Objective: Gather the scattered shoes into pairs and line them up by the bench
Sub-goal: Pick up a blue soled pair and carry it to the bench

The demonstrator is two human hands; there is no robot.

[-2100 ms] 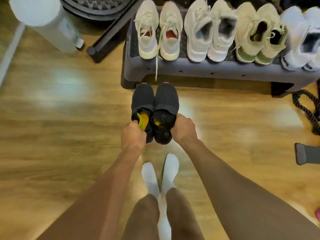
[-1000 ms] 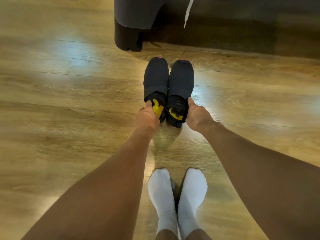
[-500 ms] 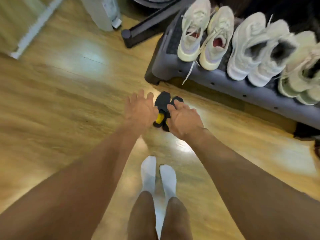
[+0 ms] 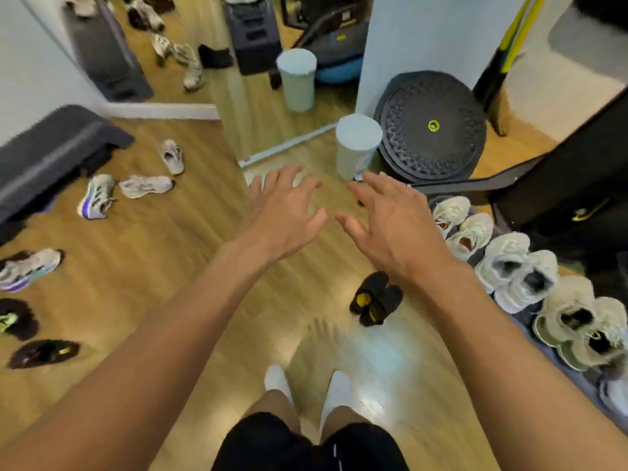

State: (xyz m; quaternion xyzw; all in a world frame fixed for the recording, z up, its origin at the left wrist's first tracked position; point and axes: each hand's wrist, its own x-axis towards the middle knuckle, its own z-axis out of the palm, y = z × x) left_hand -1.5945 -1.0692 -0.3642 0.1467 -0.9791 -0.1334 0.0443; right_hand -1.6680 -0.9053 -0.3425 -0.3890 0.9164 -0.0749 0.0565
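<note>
left hand (image 4: 282, 219): fingers straight and spread, holding nothing, raised over the floor off the bench (image 4: 540, 348) front.
right hand (image 4: 390, 226): the same, spread and empty, nearer the bench than the left.
black pair (image 4: 375, 299): on the floor just beside the bench front, shoes touching, yellow insoles showing. Looks placed.
on bench: pale pairs side by side, e.g. the white pair (image 4: 464, 226) at its far end.
still loose: white-and-purple shoe (image 4: 95, 197), grey shoe (image 4: 146, 185), white shoe (image 4: 172, 156), grey-and-purple shoe (image 4: 29, 268) and dark shoe (image 4: 42, 351), all well apart from the bench across the floor.
step: my read is fetching the next pair.
how: match by sole and colour before lifting. Blur makes the mates hard to call from here, so check up close. Take one shoe per hand, pinched at the heel collar. Set them touching, toes to the bench, just beside the black pair, heels in line with it.
risk: grabbing two look-alike pale shoes that aren't mates.
vs 0.5 s ago: both hands were down at the black pair, the right one on it. Now both are off it and lifted. View has swung from the bench toward the loose shoes. Black pair hasn't shifted from the bench front.
</note>
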